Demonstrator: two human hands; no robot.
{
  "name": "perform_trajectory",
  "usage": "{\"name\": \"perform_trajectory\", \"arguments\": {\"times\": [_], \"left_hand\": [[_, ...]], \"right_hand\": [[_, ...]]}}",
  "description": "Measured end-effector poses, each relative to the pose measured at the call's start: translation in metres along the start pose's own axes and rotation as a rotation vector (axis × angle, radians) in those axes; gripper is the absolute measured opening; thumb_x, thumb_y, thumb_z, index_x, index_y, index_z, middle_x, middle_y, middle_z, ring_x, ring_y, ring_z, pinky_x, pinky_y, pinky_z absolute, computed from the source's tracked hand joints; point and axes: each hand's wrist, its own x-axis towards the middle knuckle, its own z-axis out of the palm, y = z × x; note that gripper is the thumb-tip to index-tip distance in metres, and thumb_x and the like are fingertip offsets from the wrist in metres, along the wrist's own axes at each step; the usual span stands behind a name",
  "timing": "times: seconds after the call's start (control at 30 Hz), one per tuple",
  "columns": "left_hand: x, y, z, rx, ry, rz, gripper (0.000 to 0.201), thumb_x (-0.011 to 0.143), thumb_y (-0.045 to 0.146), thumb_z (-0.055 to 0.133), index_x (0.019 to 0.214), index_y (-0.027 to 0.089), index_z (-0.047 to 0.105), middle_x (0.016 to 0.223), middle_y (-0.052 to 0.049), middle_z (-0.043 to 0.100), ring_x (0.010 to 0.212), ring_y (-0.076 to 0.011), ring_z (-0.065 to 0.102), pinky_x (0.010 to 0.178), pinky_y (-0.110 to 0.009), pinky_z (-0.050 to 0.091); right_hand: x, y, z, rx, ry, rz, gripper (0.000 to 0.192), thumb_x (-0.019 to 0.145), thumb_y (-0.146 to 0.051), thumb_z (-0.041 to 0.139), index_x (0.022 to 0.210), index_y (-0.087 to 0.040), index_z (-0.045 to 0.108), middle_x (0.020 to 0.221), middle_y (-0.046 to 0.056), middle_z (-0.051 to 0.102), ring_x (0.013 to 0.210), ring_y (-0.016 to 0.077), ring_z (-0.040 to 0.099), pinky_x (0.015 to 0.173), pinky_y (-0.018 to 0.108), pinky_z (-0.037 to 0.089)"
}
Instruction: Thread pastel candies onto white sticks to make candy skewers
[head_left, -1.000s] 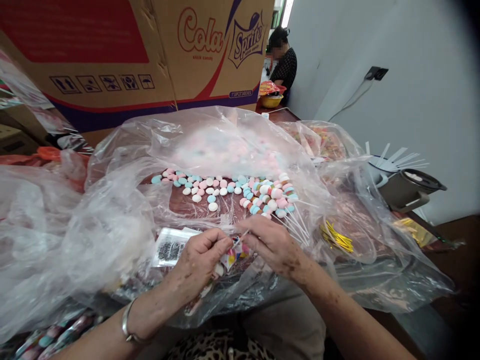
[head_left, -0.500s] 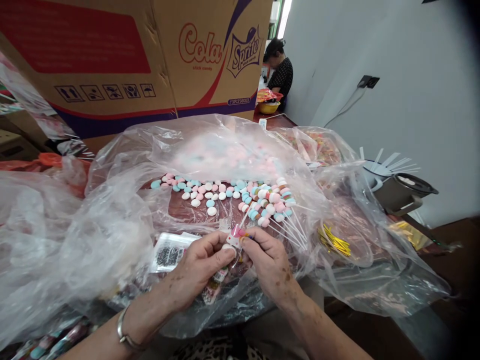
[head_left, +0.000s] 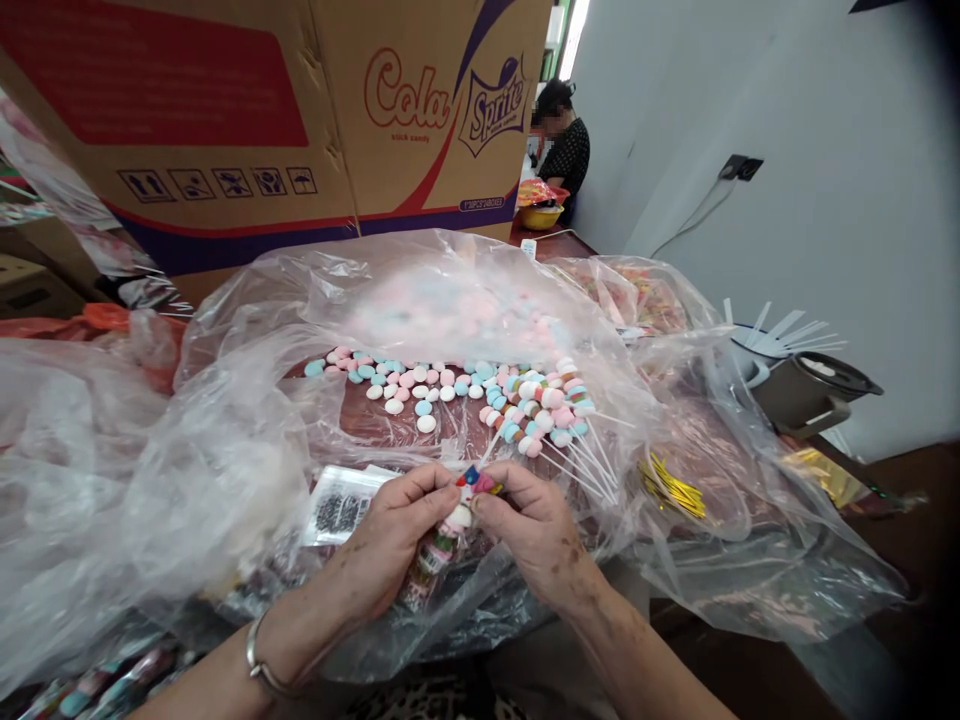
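A small candy skewer in a colourful printed clear wrapper point(head_left: 461, 500) is being pinched from both sides, the left hand point(head_left: 390, 545) and right hand point(head_left: 536, 535) fingertips clenched on it, above the crinkled clear plastic sheet point(head_left: 225, 440), near loose pastel round candies point(head_left: 420, 385).

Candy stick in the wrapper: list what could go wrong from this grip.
1. Both hands, left hand and right hand, pinch the small printed wrapper by the fingertips only; it could slip out.
2. The thin white stick juts out of the wrapper and might bend or snap.
3. The loose candy discs lie on crinkled clear plastic; a tug could scatter them.
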Motion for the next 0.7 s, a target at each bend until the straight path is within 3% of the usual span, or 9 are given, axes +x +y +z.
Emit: {"name": "perform_trajectory", "arguments": {"times": [0.13,0.23,0.33,0.43,0.57,0.63,0.7], "left_hand": [[0.000,0.005,-0.004,-0.018,-0.121,-0.208,0.030,0.066,0.036,0.084,0.072,0.014,0.065,0.055,0.001,0.060,0.046,-0.0093,0.051,0.044,-0.019,0.043],[0.000,0.005,-0.007,-0.019,-0.271,-0.353,0.025,0.068,0.030,0.078,0.083,0.012,0.071,0.062,-0.007,0.071,0.050,-0.0182,0.066,0.046,-0.024,0.053],[0.000,0.005,-0.008,-0.081,-0.366,-0.378,0.028,0.076,0.037,0.071,0.085,0.011,0.072,0.071,-0.011,0.074,0.046,-0.0185,0.067,0.039,-0.023,0.051],[0.000,0.008,-0.010,-0.075,-0.415,-0.345,0.030,0.081,0.039,0.070,0.086,0.009,0.073,0.069,-0.011,0.073,0.041,-0.0108,0.059,0.037,-0.016,0.043],[0.000,0.014,-0.011,0.020,-0.413,-0.369,0.026,0.075,0.035,0.077,0.074,0.010,0.070,0.059,-0.004,0.063,0.040,-0.0075,0.052,0.037,-0.015,0.038],[0.001,0.016,-0.010,0.056,-0.373,-0.377,0.027,0.071,0.035,0.079,0.069,0.012,0.066,0.058,-0.002,0.061,0.041,-0.0068,0.050,0.038,-0.015,0.036],[0.002,0.016,-0.009,0.093,-0.320,-0.359,0.029,0.070,0.036,0.080,0.067,0.013,0.063,0.058,0.000,0.060,0.040,-0.0065,0.048,0.038,-0.015,0.035]], "right_hand": [[0.000,0.003,-0.008,0.000,-0.158,0.003,0.027,0.081,-0.031,0.072,0.105,-0.022,0.066,0.077,-0.003,0.065,0.064,0.0118,0.056,0.060,0.023,0.044],[-0.002,-0.003,-0.016,-0.267,-0.270,-0.189,0.009,0.089,-0.027,0.064,0.092,-0.020,0.070,0.079,-0.001,0.068,0.072,0.0136,0.062,0.069,0.025,0.048],[-0.004,-0.009,-0.018,-0.466,-0.200,-0.389,0.015,0.094,-0.021,0.055,0.084,-0.020,0.067,0.077,0.000,0.068,0.071,0.0135,0.062,0.069,0.025,0.048],[-0.009,-0.009,-0.014,-0.456,-0.154,-0.347,0.018,0.096,-0.020,0.051,0.084,-0.020,0.065,0.070,-0.002,0.065,0.064,0.0119,0.060,0.064,0.023,0.047],[-0.014,-0.003,-0.006,-0.386,-0.072,-0.258,0.021,0.096,-0.021,0.050,0.080,-0.020,0.063,0.065,-0.004,0.063,0.060,0.0116,0.058,0.059,0.022,0.046],[-0.016,-0.001,-0.006,-0.440,0.003,-0.265,0.020,0.094,-0.018,0.052,0.078,-0.020,0.064,0.065,-0.004,0.063,0.059,0.0114,0.058,0.056,0.021,0.045],[-0.018,-0.001,-0.008,-0.573,0.091,-0.360,0.020,0.095,-0.015,0.051,0.081,-0.019,0.065,0.067,-0.003,0.064,0.060,0.0116,0.059,0.056,0.021,0.046]]}}
